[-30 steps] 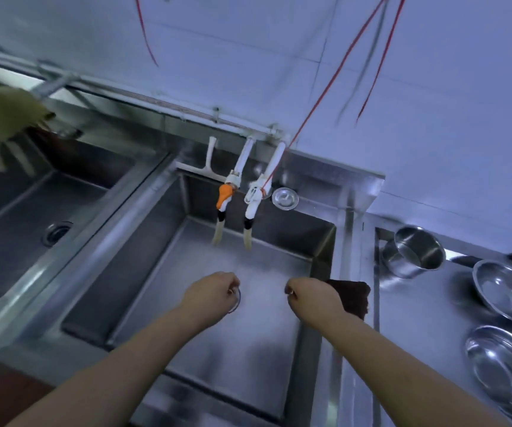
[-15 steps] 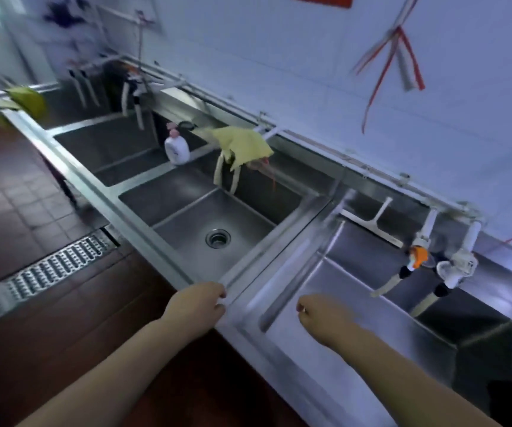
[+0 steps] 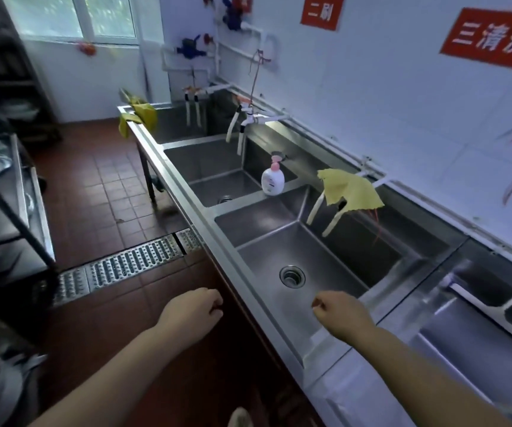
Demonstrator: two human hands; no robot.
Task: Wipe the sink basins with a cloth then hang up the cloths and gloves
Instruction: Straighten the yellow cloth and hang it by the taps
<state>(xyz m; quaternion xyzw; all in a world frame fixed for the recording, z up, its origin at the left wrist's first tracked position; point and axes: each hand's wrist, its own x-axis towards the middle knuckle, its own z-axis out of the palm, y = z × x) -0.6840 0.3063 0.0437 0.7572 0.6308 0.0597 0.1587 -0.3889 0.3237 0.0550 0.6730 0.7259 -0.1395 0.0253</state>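
1. L hand point(image 3: 191, 312): fingers curled into a loose fist, nothing in it. Over the red tile floor point(image 3: 100, 186), just off the front edge of the sink unit point(image 3: 248, 300).
2. R hand point(image 3: 339, 314): fingers also curled shut, empty. Over the near front part of the basin point(image 3: 319, 257) w/ the round drain point(image 3: 292, 276).
3. Yellow cloth point(image 3: 348, 188): draped over the taps at the back of that basin, two white hoses hanging below it.
4. Soap bottle point(image 3: 273, 178), white w/ pink pump: upright on the divider between this basin and the next one further along.
5. Yellow gloves point(image 3: 142, 117): hung over the front corner of the far end basin, near the window point(image 3: 78, 16).
6. Squeegee point(image 3: 495, 306), white: lying in the basin to the R.
7. Floor grate point(image 3: 125, 266): set in the tiles, L of the hands.
8. Red signs point(image 3: 492, 37) on the wall above the sinks.
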